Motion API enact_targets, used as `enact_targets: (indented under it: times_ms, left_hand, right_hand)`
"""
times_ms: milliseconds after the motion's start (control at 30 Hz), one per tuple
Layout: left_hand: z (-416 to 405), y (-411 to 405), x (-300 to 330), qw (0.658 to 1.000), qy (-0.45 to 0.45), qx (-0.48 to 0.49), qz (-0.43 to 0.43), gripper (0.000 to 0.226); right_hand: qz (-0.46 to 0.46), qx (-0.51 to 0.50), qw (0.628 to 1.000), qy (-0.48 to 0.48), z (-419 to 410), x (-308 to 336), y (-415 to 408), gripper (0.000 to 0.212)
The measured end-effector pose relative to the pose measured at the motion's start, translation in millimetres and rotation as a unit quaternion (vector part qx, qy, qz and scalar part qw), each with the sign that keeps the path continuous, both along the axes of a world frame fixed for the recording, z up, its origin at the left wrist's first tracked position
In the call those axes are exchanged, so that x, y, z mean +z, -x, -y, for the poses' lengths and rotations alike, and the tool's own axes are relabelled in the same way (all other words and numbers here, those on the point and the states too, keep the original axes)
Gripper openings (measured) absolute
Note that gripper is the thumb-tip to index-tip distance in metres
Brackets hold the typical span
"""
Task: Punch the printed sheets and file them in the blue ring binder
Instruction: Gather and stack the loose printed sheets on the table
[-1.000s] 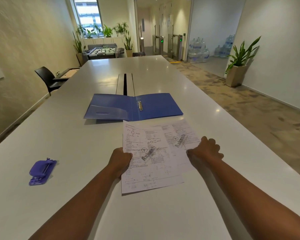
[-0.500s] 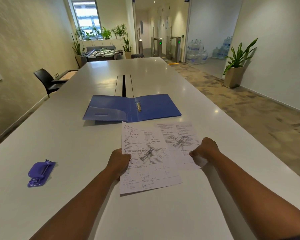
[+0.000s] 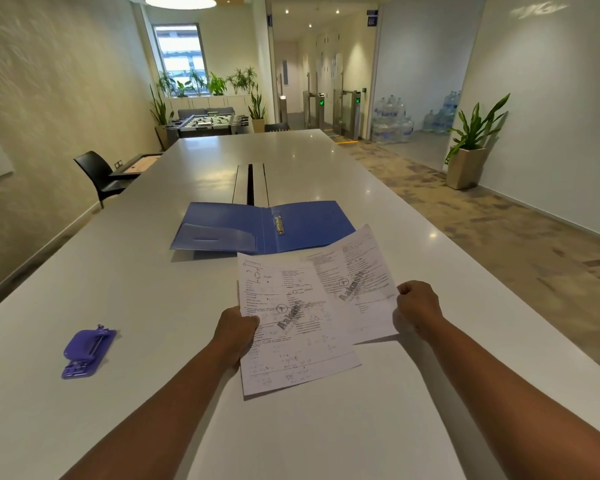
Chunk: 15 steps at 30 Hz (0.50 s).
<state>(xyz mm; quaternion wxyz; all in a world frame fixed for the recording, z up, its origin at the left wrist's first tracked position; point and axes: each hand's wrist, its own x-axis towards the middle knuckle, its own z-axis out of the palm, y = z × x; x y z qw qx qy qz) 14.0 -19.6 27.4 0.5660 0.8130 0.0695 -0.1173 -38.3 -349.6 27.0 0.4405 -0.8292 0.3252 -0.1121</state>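
**Two printed sheets in hand, binder open on the bench**

Long white glossy bench (image 3: 153, 306) ran away from the viewer. Both forearms reached forward over it.

Left hand (image 3: 236, 329): fingers curled round the left edge of a white printed sheet with diagrams and a grey diagonal watermark (image 3: 291, 323). That sheet lay flat or nearly flat on the bench, near edge toward the viewer.

Right hand (image 3: 418, 304): closed in a pinch on the right edge of a second white printed sheet with the same watermark (image 3: 357, 282). This sheet was tilted, its far corner raised and reaching over the near right corner of the binder. Its left part was tucked under the first sheet where the two overlapped.

Blue plastic ring binder (image 3: 222, 226) lay open and flat just beyond the sheets, covers spread left and right, clear pocket on the left cover. Metal ring mechanism (image 3: 278, 223) stood at the spine; whether its rings were open or closed could not be told.

Small purple plastic hole punch (image 3: 87, 349) sat on the bench well to the left of the left hand, touched by nothing.

Beyond the binder, a dark cable slot (image 3: 250, 183) ran down the middle of the bench. A black chair (image 3: 97, 173) stood at the left side. A potted green plant in a beige planter (image 3: 471, 147) stood on the floor at right.
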Motion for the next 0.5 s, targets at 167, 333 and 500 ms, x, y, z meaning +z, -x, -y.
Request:
enact_targets:
  times_ms: [167,333,500]
  left_hand:
    - [-26.4,0.8,9.1,0.999,0.008,0.033,0.009,0.023]
    - [-58.2,-7.9,20.6,0.998,-0.006,0.066,0.021,0.026]
    - [-77.6,-13.3,33.0,0.998,-0.025,0.054,0.038,0.024]
  right_hand:
    - [0.032,-0.005,0.999,-0.004,1.5,7.0,-1.9,0.03]
    - [0.049,0.004,0.999,-0.003,-7.5,13.8,-6.4,0.03]
    - [0.063,0.02,0.997,-0.031,-12.6,20.1,-11.8,0.03]
